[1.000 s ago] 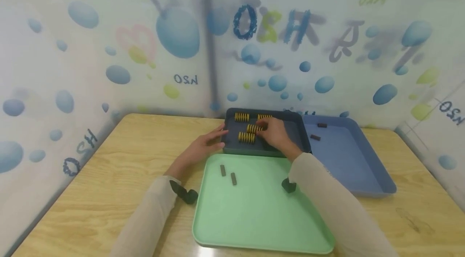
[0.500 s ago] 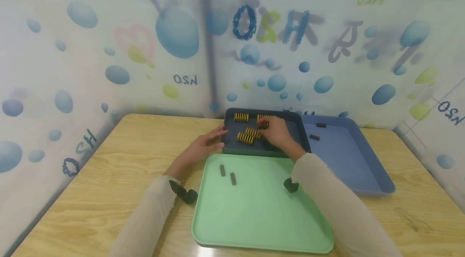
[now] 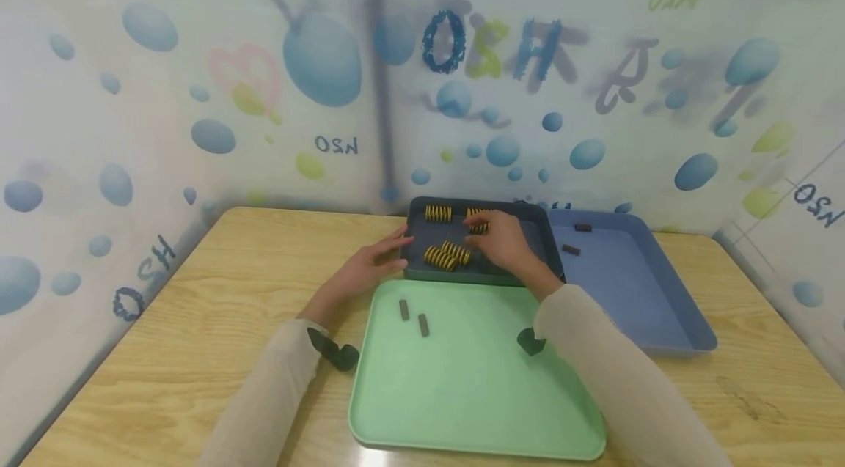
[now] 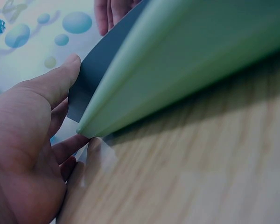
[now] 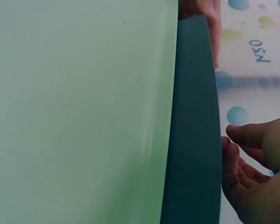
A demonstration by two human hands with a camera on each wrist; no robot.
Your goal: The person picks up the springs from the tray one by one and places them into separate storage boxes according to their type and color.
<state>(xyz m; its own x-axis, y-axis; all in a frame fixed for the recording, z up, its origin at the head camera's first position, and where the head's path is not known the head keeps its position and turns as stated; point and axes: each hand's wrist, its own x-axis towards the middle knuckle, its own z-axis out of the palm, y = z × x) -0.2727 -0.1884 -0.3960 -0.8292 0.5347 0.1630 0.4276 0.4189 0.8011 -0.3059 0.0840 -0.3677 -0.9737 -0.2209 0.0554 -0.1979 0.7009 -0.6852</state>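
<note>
My left hand (image 3: pixel 372 262) rests against the left wall of the dark grey tray (image 3: pixel 508 273), fingers fairly straight. In the left wrist view its thumb touches the wall near the corner. Over that tray is my right hand (image 3: pixel 502 240), thumb and index finger apart beside a yellow coil spring (image 3: pixel 478 215) that it partly covers. The right wrist view shows a gap between thumb and index finger. Two yellow coil springs (image 3: pixel 455 253) lie slanted against each other near the tray's front wall. One more coil spring (image 3: pixel 439 213) lies at the back left.
A light green tray (image 3: pixel 475 386) in front bears two small grey-brown bars (image 3: pixel 424 325). To the right, a blue tray (image 3: pixel 634 291) has two small dark brown ribbed pieces (image 3: pixel 571 250). All stand on a wooden table (image 3: pixel 218 291) against a patterned wall (image 3: pixel 264 71).
The two front springs have shifted toward the front left and turned slanted. My right thumb, close to one of them before, now stands apart from it. My left hand stays put.
</note>
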